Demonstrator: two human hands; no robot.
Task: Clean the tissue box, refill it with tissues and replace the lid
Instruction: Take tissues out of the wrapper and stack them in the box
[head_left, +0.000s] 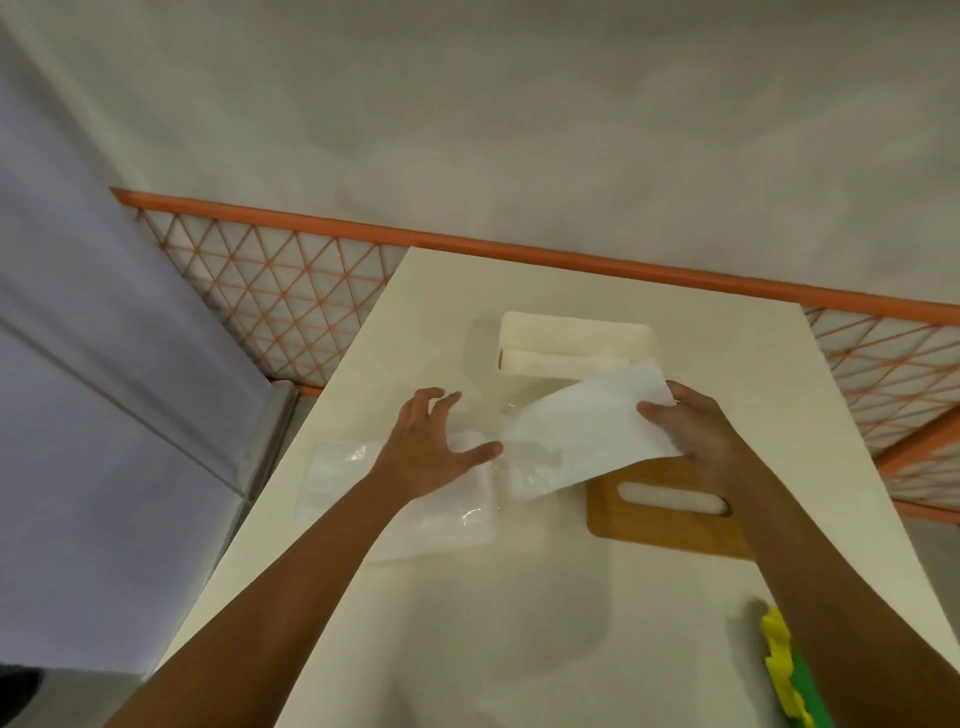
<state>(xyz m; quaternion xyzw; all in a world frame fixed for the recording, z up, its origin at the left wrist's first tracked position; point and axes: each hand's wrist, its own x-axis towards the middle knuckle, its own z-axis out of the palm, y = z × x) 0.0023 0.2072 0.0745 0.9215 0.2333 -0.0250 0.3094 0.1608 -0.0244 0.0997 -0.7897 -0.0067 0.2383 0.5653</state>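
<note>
My right hand grasps a white stack of tissues at its right end, with the thumb on top and the fingers curled underneath. The stack is held up off the table and tilted. Its far right corner is over the near edge of the tissue box, and its lower left end points toward my other hand.

My left hand grasps nothing. Its fingers are spread wide and it presses down on the clear plastic wrapper, which lies crumpled and nearly flat on the table. A bit of shiny plastic shows around the lower left end of the stack, and I cannot tell whether that end is inside the wrapper or only beside it.

The tissue box is cream-coloured and sits open near the far edge of the table, just beyond the tissues. The wooden lid, which has a long slot, lies flat on the table nearer to me than the box. It is partly under my right wrist, and the stack's lower edge overlaps its far left corner.

At the near right corner of the table, beside my right forearm, is what looks like a yellow and green cloth. An orange lattice barrier runs behind the table.
</note>
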